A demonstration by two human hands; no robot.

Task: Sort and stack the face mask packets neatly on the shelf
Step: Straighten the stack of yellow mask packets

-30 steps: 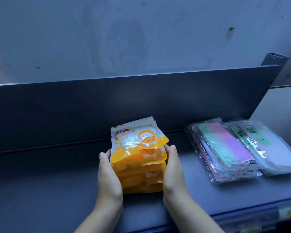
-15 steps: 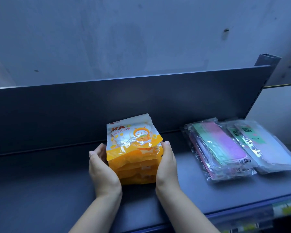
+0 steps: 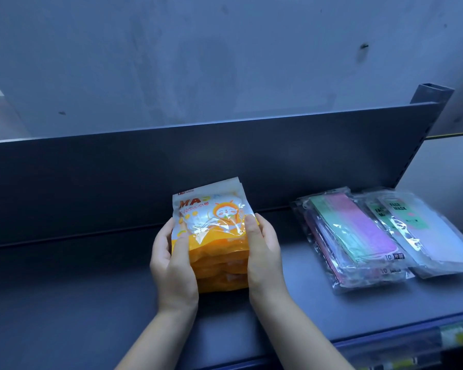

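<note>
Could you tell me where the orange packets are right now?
The orange packets sit mid-shelf, held between the left hand and right hand, left of the clear packets.

Dark shelf (image 3: 64, 303), orange packets (image 3: 219, 263) (stacked), clear packets (image 3: 358, 236)

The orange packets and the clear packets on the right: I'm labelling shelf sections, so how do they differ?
The orange packets are opaque with a cartoon print and held between the left hand and right hand; the clear packets show pastel masks inside and lie untouched. The orange packets are short, the clear ones long and flat. Both are stacked on the shelf.
</note>
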